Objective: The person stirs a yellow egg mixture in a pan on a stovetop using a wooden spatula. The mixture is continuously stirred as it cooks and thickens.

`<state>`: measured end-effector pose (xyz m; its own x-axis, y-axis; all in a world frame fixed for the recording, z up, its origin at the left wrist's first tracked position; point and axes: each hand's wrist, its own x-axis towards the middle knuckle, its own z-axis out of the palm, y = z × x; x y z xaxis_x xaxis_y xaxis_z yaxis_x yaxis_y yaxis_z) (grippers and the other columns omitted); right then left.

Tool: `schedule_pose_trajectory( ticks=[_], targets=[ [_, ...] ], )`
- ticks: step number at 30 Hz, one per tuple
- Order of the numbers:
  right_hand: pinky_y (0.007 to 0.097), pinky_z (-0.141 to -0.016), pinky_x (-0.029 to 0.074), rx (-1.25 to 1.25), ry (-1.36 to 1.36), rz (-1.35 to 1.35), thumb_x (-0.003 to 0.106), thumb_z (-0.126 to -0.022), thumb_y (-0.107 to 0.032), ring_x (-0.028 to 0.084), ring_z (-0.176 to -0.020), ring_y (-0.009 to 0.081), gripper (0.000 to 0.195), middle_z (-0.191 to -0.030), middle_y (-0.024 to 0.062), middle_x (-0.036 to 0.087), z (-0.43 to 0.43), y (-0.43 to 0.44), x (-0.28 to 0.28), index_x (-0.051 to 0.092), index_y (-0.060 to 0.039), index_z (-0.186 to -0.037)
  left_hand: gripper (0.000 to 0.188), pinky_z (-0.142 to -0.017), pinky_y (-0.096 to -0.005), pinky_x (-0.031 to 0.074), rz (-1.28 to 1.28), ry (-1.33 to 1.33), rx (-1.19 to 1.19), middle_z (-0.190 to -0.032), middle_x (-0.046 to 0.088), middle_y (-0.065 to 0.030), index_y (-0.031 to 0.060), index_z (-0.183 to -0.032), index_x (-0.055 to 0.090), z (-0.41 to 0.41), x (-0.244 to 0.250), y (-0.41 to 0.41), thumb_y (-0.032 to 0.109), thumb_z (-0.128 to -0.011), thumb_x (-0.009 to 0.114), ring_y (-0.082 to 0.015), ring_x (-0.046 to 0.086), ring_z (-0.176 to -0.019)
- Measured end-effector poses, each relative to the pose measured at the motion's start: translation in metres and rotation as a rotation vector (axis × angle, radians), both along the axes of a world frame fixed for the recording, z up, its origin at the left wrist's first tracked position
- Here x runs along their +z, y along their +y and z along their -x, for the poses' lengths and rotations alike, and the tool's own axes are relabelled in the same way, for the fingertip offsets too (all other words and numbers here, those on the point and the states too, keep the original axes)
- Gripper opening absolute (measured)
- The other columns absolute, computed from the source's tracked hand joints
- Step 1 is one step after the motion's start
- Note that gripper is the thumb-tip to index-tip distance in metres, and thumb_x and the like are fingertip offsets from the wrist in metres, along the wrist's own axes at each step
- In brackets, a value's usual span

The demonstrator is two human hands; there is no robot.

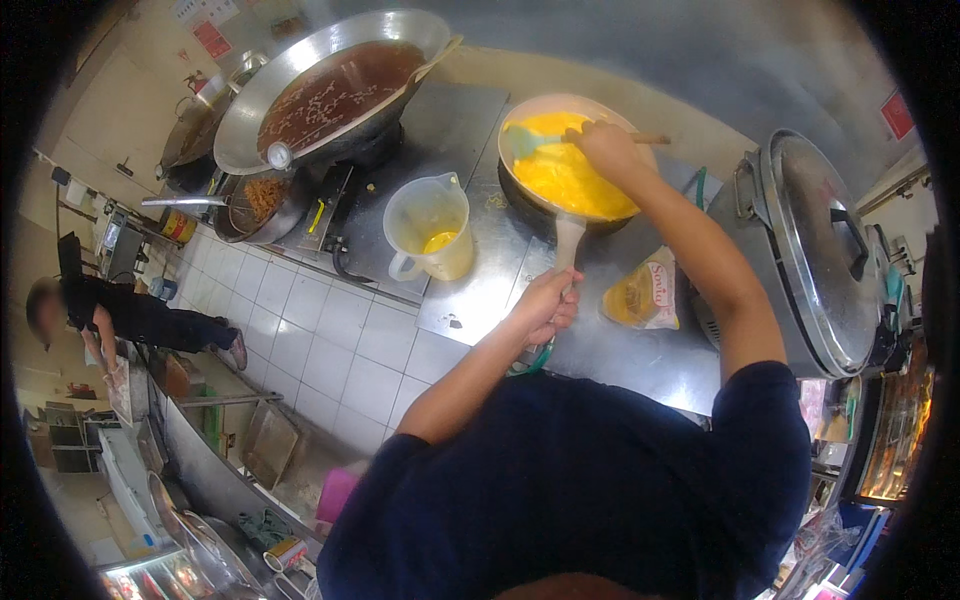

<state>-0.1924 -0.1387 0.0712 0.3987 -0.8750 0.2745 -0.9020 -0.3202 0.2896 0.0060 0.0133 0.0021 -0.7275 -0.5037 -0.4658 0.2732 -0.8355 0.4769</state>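
Note:
My left hand (pixel 547 306) grips the pale handle (pixel 570 236) of a frying pan (pixel 611 111) on a burner. Yellow egg mixture (pixel 566 180) covers most of the pan's bottom, with some folds showing. Above the pan, my right hand (pixel 606 150) holds a spatula by its wooden handle (pixel 651 139). Its pale green head (pixel 523 141) rests in the egg at the left side. A translucent plastic measuring jug (pixel 427 202) with a little yellow liquid stands to the left of the pan. Right of my left hand lies a printed plastic pouch of yellow-brown contents (pixel 637 294).
A large wok of dark liquid (pixel 341 90) stands at the upper left, a thermometer (pixel 280 156) at its rim. Below it, a strainer (pixel 244 206) holds fried brown bits over a pot. A lidded steel cooker (pixel 817 247) stands right. Another person (pixel 142 311) works at far left.

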Motion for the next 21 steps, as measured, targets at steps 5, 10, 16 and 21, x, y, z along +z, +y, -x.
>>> schedule_pose_trajectory(
  ticks=[5, 10, 16, 21],
  targets=[
    [0.0371, -0.073, 0.051, -0.433, -0.096, -0.215, 0.048, -0.083, -0.011, 0.062, -0.092, 0.0263, 0.023, -0.098, 0.0133, 0.064, -0.007, -0.039, 0.005, 0.065, -0.0067, -0.099, 0.018, -0.038, -0.0194, 0.022, -0.001, -0.033, 0.015, -0.067, 0.04, 0.0003, 0.0107, -0.102, 0.043, 0.001, 0.006, 0.002, 0.026, -0.094, 0.041, -0.0055, 0.03, -0.046],
    [0.0382, -0.074, 0.05, -0.489, -0.178, -0.32, 0.047, -0.083, -0.008, 0.063, -0.091, 0.0302, 0.025, -0.103, 0.0167, 0.063, 0.02, -0.05, 0.008, 0.065, -0.0031, -0.1, 0.018, -0.039, -0.0201, 0.023, 0.011, -0.03, 0.018, -0.067, 0.04, -0.0005, 0.0096, -0.102, 0.041, 0.002, 0.005, 0.001, 0.024, -0.092, 0.043, -0.0064, 0.031, -0.047],
    [0.0415, -0.074, 0.05, -0.446, 0.02, -0.507, 0.05, -0.08, -0.007, 0.062, -0.091, 0.0329, 0.027, -0.103, 0.0183, 0.062, 0.028, -0.027, 0.023, 0.062, -0.0004, -0.103, 0.018, -0.038, -0.0185, 0.022, -0.001, -0.051, 0.027, -0.066, 0.04, 0.0014, 0.0115, -0.102, 0.043, 0.002, -0.001, 0.001, 0.027, -0.093, 0.042, -0.0046, 0.029, -0.046],
    [0.0429, -0.073, 0.05, -0.431, 0.142, -0.575, 0.049, -0.08, -0.009, 0.062, -0.087, 0.0348, 0.022, -0.096, 0.0204, 0.062, 0.022, 0.044, 0.06, 0.063, -0.0001, -0.094, 0.017, -0.04, -0.0193, 0.022, 0.005, 0.007, 0.045, -0.067, 0.039, 0.001, 0.0114, -0.099, 0.042, 0.002, -0.002, 0.002, 0.027, -0.091, 0.047, -0.005, 0.029, -0.047]
  ],
)
